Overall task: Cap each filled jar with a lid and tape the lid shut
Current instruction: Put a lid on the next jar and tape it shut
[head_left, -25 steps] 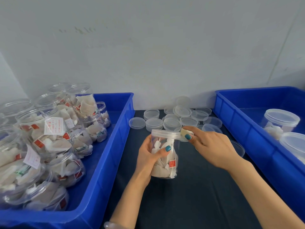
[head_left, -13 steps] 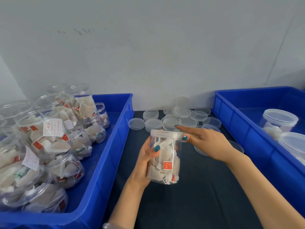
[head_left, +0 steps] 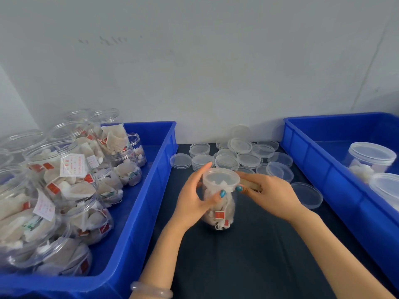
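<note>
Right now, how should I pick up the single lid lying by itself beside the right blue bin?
Probably pinch the lone lid by its rim, coming from above at its near-left edge. It lies flat on the table, apart from the other lids, and the right bin crowds its right side.

1. Left hand [head_left: 192,201] grips jar [head_left: 218,210], upright on dark mat [head_left: 237,266]; lid [head_left: 220,179] sits on top.
2. Right hand [head_left: 269,193] pinches tan tape [head_left: 250,184] at the lid's right rim.
3. Loose lids [head_left: 239,155] lie behind the jar.
4. Left bin [head_left: 133,240]: piled open jars [head_left: 64,180]. Right bin [head_left: 319,175]: capped jars [head_left: 369,160].
</note>
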The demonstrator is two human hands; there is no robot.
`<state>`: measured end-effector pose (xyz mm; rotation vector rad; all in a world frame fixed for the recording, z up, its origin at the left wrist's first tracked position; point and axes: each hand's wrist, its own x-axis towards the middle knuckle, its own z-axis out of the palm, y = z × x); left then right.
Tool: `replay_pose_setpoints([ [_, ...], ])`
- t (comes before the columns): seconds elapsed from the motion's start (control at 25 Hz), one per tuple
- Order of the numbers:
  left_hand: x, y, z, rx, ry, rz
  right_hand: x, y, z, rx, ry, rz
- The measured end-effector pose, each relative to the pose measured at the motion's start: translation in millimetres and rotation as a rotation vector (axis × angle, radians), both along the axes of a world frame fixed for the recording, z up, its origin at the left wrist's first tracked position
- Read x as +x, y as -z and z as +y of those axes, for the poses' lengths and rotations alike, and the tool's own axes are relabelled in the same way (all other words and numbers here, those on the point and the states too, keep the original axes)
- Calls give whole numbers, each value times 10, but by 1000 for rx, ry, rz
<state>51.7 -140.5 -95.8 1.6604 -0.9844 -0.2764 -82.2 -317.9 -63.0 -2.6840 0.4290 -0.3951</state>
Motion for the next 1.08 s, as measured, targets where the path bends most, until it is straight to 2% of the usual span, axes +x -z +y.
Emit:
replay_pose_setpoints([
  [0.08, -5, -52, -26, 155, -36, -153, 12, 50, 30, -79, -12, -49],
  [0.2, -89, -231, -154, 523, -165, -447, 42, 80, 47, -148, -58, -55],
  [0.28, -123, -309, -250, 625, -229, -589, 31, 86, -5, -152, -87, -26],
  [0.4, -78, -310, -259, 583, -241, -667, -44, 86, -121, -107, -157, 17],
  [0.56, -28, -282, -292, 490, -195, -694, -4, 129, -205, -344, -130, -36],
  [0.76, -67, -284, -350, 407, -130, -638, 84, 117, -133, -516, -104, -225],
  [1.08, -35, -345, -308, 390, -110, -494, 297, 97, -192, -515, -124, -182],
])
